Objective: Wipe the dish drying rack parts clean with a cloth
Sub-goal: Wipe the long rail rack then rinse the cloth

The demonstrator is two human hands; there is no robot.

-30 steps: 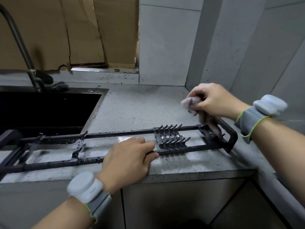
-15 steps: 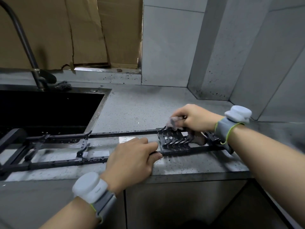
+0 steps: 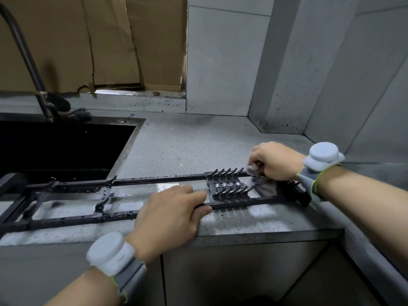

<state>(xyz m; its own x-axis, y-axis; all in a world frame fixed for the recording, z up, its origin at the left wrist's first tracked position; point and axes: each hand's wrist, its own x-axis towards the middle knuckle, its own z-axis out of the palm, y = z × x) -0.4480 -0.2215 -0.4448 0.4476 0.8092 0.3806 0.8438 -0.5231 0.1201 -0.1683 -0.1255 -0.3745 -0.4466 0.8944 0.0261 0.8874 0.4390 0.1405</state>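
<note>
The rack (image 3: 154, 196) lies flat on the wet table (image 3: 176, 146), its left end over the sink (image 3: 55, 146). The left hand (image 3: 170, 215) clamps the near rail; the right hand (image 3: 273, 161) bunches the cloth (image 3: 263, 187), seemingly beside the prongs (image 3: 227, 184). Cloth could snag there, jerking the frame.

A long black rack frame (image 3: 154, 180) lies across the front of the speckled bench (image 3: 187, 146), its left end overhanging the dark sink (image 3: 55, 149). Behind the frame, open bench runs back to the tiled wall (image 3: 220, 62) and a corner column (image 3: 282, 74). The left hand (image 3: 170, 215) blocks the near rail; the right hand (image 3: 273, 161) and its cloth (image 3: 262, 186) fill the right end beside the upright prongs (image 3: 227, 182). A faucet (image 3: 28, 69) rises far left.
</note>
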